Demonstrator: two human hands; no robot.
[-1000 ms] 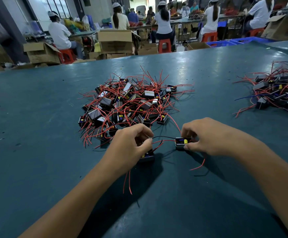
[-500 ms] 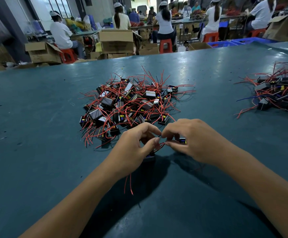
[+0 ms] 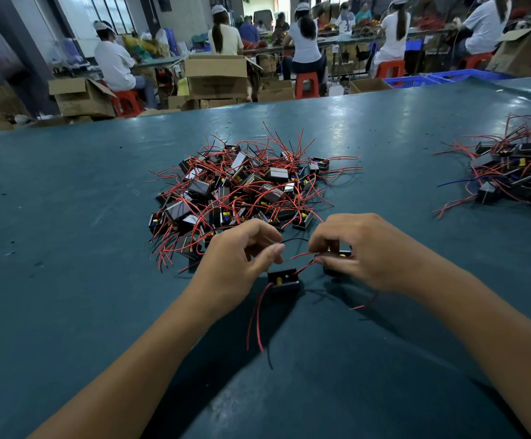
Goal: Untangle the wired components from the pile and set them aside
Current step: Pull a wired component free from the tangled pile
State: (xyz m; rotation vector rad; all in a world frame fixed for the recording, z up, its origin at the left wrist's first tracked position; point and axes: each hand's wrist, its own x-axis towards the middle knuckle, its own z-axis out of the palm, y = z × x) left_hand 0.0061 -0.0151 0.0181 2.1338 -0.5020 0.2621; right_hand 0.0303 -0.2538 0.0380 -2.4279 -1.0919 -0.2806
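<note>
Counter [image 3: 67,312]: teal, broad; main pile [image 3: 242,185] of black boxes and red wires at centre, a second heap [image 3: 517,175] set well apart at far right; left hand [image 3: 238,258], fingers curled, pinching a black wire [image 3: 292,240]; right hand [image 3: 362,248], curled round a small box [image 3: 340,255]; hands, touching half a second ago, now drawn apart; a second box [image 3: 283,278] lies exposed on the counter between them, its red wire [image 3: 305,267] reaching the right hand; judged nearly separated, not yet set aside.

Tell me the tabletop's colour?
Dark teal table, clearest in the head view.
</note>
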